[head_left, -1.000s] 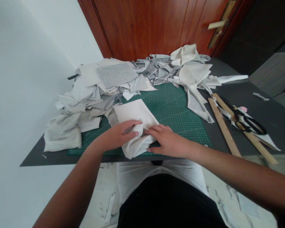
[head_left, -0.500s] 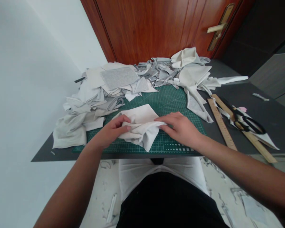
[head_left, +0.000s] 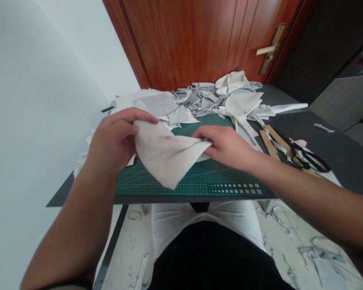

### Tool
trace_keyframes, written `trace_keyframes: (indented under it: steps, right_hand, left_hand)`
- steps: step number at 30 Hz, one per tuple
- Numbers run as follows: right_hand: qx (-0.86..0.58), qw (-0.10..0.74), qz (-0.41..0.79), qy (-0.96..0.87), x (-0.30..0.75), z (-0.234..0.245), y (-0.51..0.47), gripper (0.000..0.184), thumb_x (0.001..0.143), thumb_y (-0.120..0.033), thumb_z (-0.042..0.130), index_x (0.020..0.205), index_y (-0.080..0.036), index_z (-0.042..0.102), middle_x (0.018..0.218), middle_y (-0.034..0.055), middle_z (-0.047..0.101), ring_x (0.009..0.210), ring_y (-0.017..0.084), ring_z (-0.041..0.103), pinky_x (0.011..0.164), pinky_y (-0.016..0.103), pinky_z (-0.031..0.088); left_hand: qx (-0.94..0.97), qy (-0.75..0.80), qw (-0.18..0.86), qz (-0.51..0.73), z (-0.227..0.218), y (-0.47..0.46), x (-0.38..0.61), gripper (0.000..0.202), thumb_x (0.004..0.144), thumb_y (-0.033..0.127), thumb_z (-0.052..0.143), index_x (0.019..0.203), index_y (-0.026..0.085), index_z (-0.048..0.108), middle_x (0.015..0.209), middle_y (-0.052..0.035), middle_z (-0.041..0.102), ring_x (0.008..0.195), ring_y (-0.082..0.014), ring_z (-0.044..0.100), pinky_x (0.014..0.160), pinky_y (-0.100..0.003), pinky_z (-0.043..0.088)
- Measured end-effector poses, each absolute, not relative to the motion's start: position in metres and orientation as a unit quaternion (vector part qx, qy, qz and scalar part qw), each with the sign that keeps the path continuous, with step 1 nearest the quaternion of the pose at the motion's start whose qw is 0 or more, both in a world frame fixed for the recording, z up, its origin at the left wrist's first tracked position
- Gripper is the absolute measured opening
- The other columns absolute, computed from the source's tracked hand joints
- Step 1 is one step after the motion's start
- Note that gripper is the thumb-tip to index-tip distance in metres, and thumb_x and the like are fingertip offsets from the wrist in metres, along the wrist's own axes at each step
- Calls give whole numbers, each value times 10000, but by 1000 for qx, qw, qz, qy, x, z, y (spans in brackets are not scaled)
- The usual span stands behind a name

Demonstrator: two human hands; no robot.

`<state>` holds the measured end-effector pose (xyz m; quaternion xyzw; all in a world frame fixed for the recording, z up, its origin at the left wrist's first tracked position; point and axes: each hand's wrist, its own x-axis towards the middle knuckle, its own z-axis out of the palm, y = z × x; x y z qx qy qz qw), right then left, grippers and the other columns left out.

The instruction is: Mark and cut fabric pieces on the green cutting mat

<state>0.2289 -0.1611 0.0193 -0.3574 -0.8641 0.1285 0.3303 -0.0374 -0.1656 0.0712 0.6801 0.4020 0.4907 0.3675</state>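
An off-white piece of fabric (head_left: 166, 155) hangs stretched between my two hands, above a green cutting mat (head_left: 157, 185). My left hand (head_left: 117, 137) pinches its upper left corner between thumb and fingers. At the fabric's right end, my right hand (head_left: 222, 143) is closed on a gathered edge, its fingertips partly hidden by the cloth. One corner of the fabric points down toward the mat's front edge. A bit of paler cloth shows under my right hand.
Grey and white fabric scraps (head_left: 157, 104) are heaped along the back, before a wooden door (head_left: 184, 40). More cloth (head_left: 242, 102) lies at the back right. Black-handled scissors (head_left: 310, 159) and a wooden ruler (head_left: 269, 145) lie to the right. A white wall (head_left: 48, 100) borders the left.
My left hand has risen and moved left with the fabric's corner. The fabric, crumpled on the mat before, is now lifted and spread out. My right hand has shifted slightly upward.
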Motion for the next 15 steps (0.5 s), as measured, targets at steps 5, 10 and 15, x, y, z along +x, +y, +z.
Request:
trace_keyframes:
  steps: [5,10,15]
  right_hand:
    - [-370,406,169,-819,248,46,-154,202,892,-193,570,994,-206,743,950,5,752,893,207,668,793,311,487]
    - [-366,435,168,-805,252,72,-149,113,868,-229,667,907,-172,756,870,6,721,839,193,647,814,324,499]
    - [-373,414,199,-806,247,103,-139,247,911,-364,698,864,-123,731,765,-2,647,759,148,577,794,298,492]
  left_hand:
    - [782,425,193,413,77,-164,-59,412,700,205,761,1108,208,698,1005,-26,687,911,-194,644,876,-357,521]
    - [743,514,-84,421,87,-163,-58,73,774,228,645,760,162,673,946,-5,610,945,-170,602,976,-360,484]
    - [660,475,113,571,125,-162,-52,163,807,287,659,831,140,593,685,50,483,668,-99,557,827,-392,536]
